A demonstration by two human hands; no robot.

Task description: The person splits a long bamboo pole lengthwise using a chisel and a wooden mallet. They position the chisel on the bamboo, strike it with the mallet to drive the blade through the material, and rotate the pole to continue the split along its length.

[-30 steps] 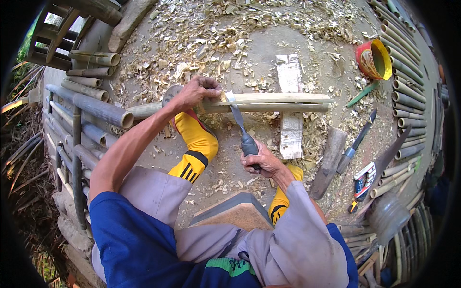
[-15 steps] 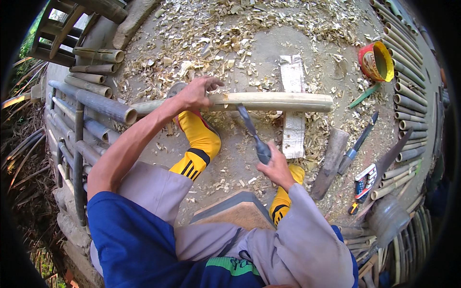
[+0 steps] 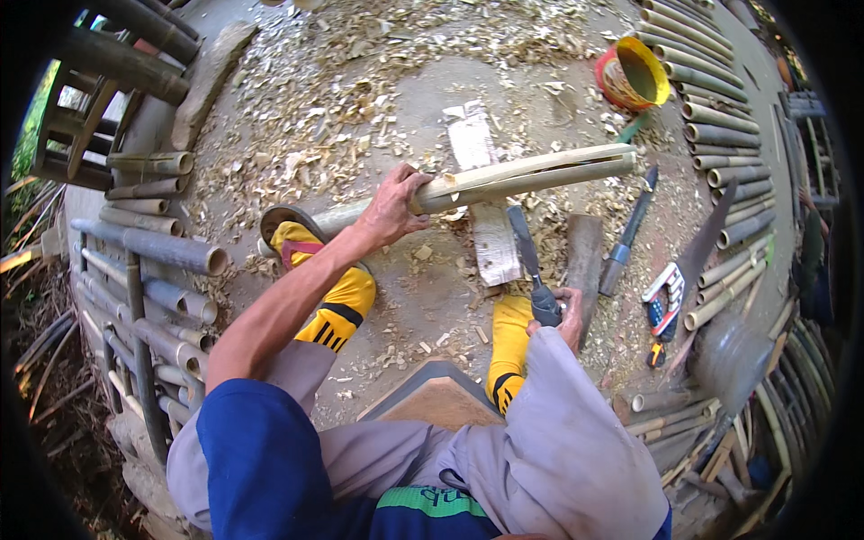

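My left hand point(image 3: 394, 207) wraps round a pale bamboo pole point(image 3: 531, 177) that slants up to the right. A long split runs along the pole's right end. Its left end passes by my sandalled left foot point(image 3: 290, 238), which wears a yellow sock. In my right hand point(image 3: 569, 319) is a chisel point(image 3: 526, 247) with a dark handle, its flat blade pointing up, below the pole and apart from it. Under the pole, on the ground, lies a whitish flat board point(image 3: 493, 243).
Beside my right hand lie a wooden block point(image 3: 583, 261), a dark-handled blade point(image 3: 630, 234) and a handsaw point(image 3: 693, 252). A red and yellow bucket point(image 3: 630, 76) stands at the far right. Bamboo poles line the right point(image 3: 720, 135) and left point(image 3: 162, 236). Wood shavings point(image 3: 342, 81) cover the ground.
The pole's right end has swung up and away, and its split now shows. My left hand has shifted right; my right hand has drawn the chisel down and right, away from the pole.
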